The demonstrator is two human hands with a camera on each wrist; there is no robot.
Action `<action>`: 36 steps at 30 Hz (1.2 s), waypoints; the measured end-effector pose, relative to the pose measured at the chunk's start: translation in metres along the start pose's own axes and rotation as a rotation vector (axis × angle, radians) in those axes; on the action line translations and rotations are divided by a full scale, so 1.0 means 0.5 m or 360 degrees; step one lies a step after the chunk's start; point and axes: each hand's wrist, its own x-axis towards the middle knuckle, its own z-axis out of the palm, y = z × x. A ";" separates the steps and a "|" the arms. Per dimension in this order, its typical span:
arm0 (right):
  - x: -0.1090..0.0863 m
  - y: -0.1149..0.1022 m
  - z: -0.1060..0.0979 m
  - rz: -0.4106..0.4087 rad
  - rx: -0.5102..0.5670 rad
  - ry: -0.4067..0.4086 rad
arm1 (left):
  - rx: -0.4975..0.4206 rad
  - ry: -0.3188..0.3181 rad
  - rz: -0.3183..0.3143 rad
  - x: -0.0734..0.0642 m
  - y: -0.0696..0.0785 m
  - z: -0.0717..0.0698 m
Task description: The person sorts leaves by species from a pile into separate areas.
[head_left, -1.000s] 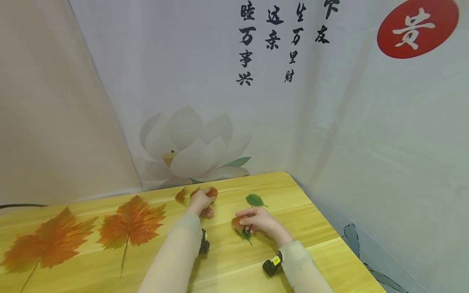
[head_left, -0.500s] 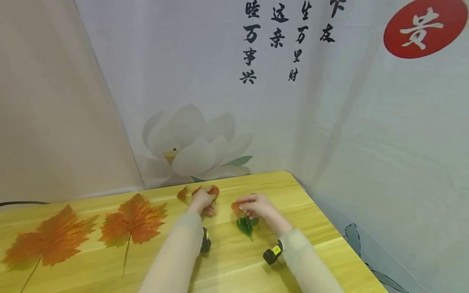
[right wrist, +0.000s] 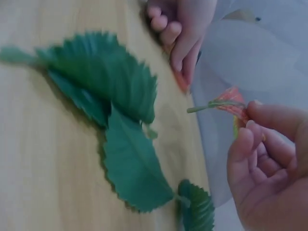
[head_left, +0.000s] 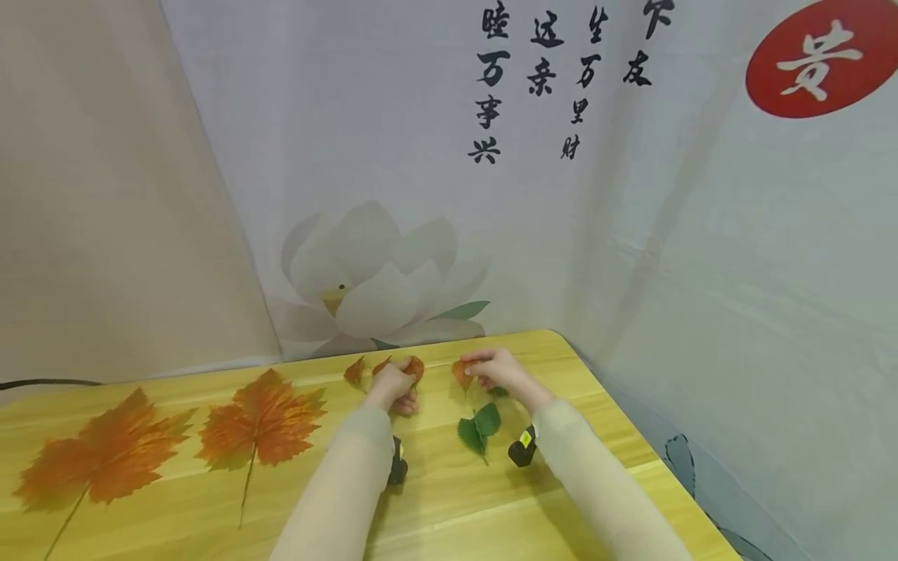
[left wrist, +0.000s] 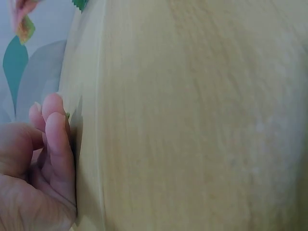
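Note:
At the back of the table (head_left: 435, 499), my left hand (head_left: 393, 386) pinches a small orange leaf (head_left: 417, 368); another small orange leaf (head_left: 381, 365) shows just behind it. My right hand (head_left: 501, 370) holds a second orange leaf (head_left: 461, 374) by its edge between thumb and fingertips. In the right wrist view this leaf (right wrist: 228, 102) is off the table, its short green stem pointing away from the fingers. Below the right hand lie two overlapping green leaves (head_left: 471, 436) with toothed edges. A third green leaf (right wrist: 197, 207) is partly hidden by my right hand in the head view.
Two large orange maple leaves (head_left: 108, 452) (head_left: 263, 421) with long stems lie on the left. One small orange leaf (head_left: 354, 372) rests near the back edge. A printed curtain (head_left: 393, 156) hangs right behind the table. Black wrist cameras (head_left: 522, 448) sit under both sleeves.
My right hand has moved toward the back of the table with the orange leaf, away from the green leaves, which now show uncovered. My left hand has stayed in place.

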 end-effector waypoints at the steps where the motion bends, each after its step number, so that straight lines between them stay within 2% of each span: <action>1: 0.008 0.002 0.000 -0.0001 -0.0005 -0.0004 | -0.0004 0.0003 0.0007 0.000 0.000 0.000; 8: 0.054 0.014 0.000 -0.0035 -0.0126 -0.0009 | -0.0005 0.0031 0.0003 0.011 -0.008 0.003; 16: 0.086 0.012 0.000 -0.0087 -0.0187 -0.0016 | -0.0007 0.0045 0.0016 0.012 -0.014 0.004; 20: 0.096 0.008 0.004 -0.0068 -0.0241 -0.0045 | -0.0004 0.0059 0.0033 0.011 -0.013 0.003; 27: 0.101 0.002 0.028 -0.0057 -0.0227 -0.0103 | -0.0006 0.0076 0.0007 0.014 -0.012 0.002; 36: 0.123 0.009 0.051 -0.0040 -0.0212 -0.0085 | -0.0006 0.0089 -0.0010 0.011 -0.008 0.001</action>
